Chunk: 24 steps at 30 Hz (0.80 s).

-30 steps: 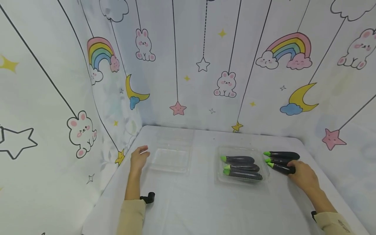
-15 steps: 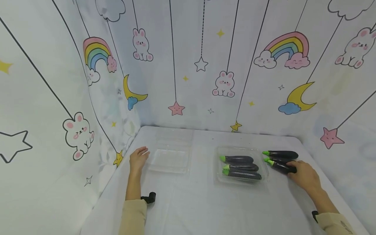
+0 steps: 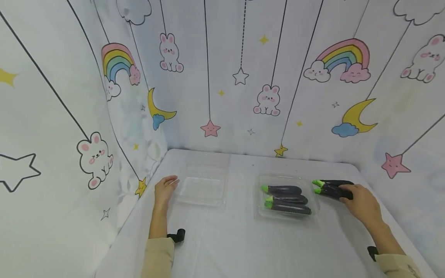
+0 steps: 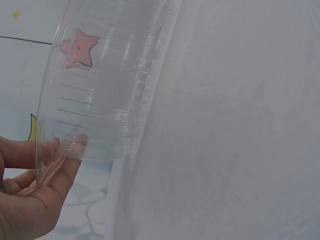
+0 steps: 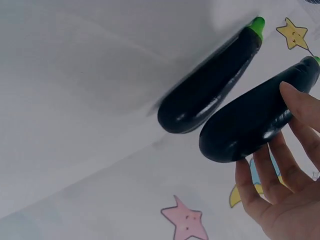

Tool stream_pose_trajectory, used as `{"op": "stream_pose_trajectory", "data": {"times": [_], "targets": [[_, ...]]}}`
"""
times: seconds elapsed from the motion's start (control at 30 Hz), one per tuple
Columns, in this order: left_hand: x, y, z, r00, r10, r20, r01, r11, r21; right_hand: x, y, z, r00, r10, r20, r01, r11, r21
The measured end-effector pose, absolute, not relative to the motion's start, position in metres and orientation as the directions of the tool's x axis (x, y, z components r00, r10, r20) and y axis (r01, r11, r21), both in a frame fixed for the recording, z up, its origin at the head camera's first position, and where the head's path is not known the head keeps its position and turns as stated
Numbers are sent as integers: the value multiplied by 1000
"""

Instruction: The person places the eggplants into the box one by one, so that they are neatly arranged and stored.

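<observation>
My right hand (image 3: 363, 204) holds a dark eggplant (image 5: 252, 118) with a green stem, thumb on one side and fingers on the other. Another eggplant (image 5: 207, 82) lies beside it on the white table in the right wrist view. In the head view the held eggplant overlaps the ones behind it. My left hand (image 3: 166, 190) is at the left end of a clear plastic box (image 3: 202, 190). In the left wrist view its fingers (image 4: 69, 176) grip the box's rim, partly seen through the plastic.
A second clear plastic box (image 3: 260, 211) stands right of centre with several eggplants (image 3: 291, 208) inside, stems to the left. A patterned cloth wall (image 3: 229, 104) rises behind the white table (image 3: 229, 247) and along its sides.
My right hand has shifted slightly back and right with the eggplant, which now covers more of the ones behind it. My left hand stays nearly still at its box.
</observation>
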State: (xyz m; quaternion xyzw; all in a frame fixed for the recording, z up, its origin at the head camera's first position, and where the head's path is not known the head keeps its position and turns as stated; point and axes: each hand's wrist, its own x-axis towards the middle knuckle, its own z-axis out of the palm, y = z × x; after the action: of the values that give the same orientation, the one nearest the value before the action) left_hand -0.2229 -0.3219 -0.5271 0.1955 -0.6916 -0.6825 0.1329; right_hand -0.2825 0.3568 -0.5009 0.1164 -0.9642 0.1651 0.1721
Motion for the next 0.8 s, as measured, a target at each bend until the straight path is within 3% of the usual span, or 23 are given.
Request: {"op": "stream_pose_trajectory", "data": {"times": [0.8], "targets": [[-224,-324,-531,-905,-416,-83,-75,-36,997,-283,317,-482,-890,-180,418,-328,891,-314]]}}
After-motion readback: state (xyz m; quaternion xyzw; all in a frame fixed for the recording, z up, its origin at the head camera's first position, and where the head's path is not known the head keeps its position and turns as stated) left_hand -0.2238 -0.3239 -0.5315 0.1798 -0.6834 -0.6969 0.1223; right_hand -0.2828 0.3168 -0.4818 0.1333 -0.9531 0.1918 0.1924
